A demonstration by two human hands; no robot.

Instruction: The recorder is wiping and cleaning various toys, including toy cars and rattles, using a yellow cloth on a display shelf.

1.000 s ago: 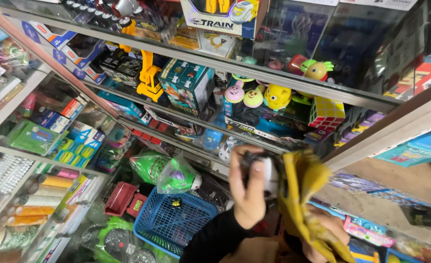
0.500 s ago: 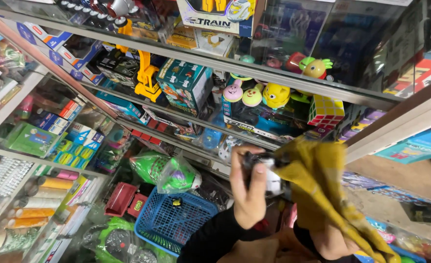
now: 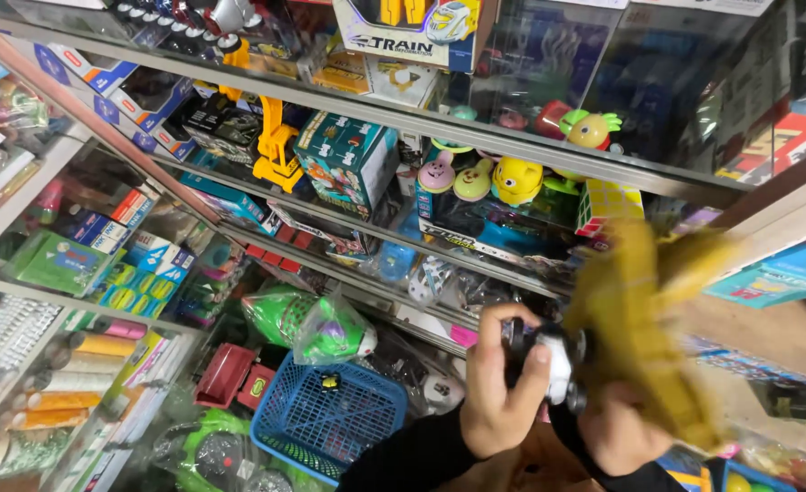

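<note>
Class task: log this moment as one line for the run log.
left hand: grips black-and-white toy car | right hand: holds blurred yellow cloth against it | blue basket: lower left

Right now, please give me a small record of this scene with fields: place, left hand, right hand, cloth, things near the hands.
place: glass shelves full of boxed toys
left hand: left hand grips a small black and white toy car
right hand: right hand holds a yellow cloth beside the car
cloth: blurred; contact with the car cannot be told
near: blue basket below left; green toy in a clear bag
</note>
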